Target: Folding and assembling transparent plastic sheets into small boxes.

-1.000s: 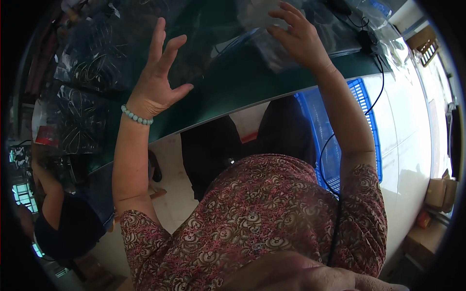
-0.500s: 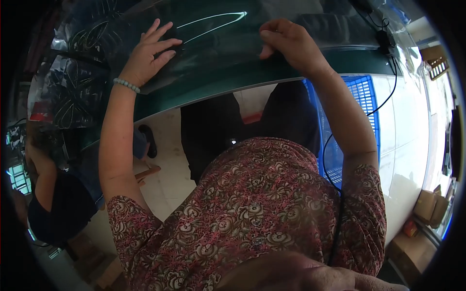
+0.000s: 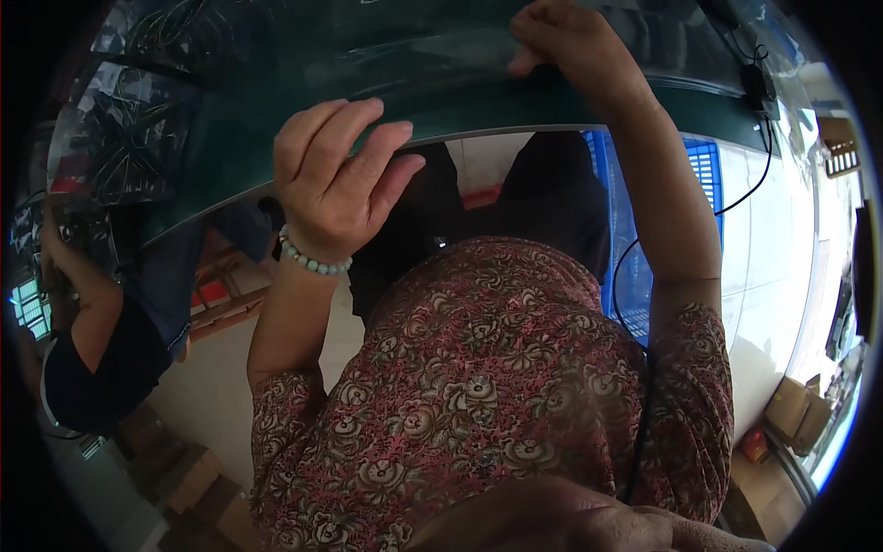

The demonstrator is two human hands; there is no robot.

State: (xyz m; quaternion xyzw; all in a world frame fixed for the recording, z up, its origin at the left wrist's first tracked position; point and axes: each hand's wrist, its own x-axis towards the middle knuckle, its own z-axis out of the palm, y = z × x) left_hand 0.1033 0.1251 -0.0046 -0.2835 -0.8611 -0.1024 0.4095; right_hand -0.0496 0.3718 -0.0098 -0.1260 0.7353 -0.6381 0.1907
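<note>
My left hand (image 3: 336, 179) is raised at the near edge of the dark green table (image 3: 441, 109). Its fingers are apart and slightly bent, with nothing visible in them. A pale bead bracelet (image 3: 313, 260) circles that wrist. Farther forward on the right, my right hand (image 3: 579, 46) hovers over or rests on the table surface; which of these I cannot tell. Its fingers are curled together, and whatever they may hold is hidden. Clear plastic bags with coiled dark cables (image 3: 133, 147) lie at the table's left end.
A blue plastic crate (image 3: 635, 267) stands below the table beside my right arm. A black cable (image 3: 768, 156) hangs from the table's right end. Another person (image 3: 97, 350) in dark clothes works at the left. Cardboard boxes (image 3: 798, 414) stand at the lower right.
My left hand has drawn back toward me and to the right, off the table. My right hand has moved slightly forward and right. The bright, thin looped line on the table no longer shows.
</note>
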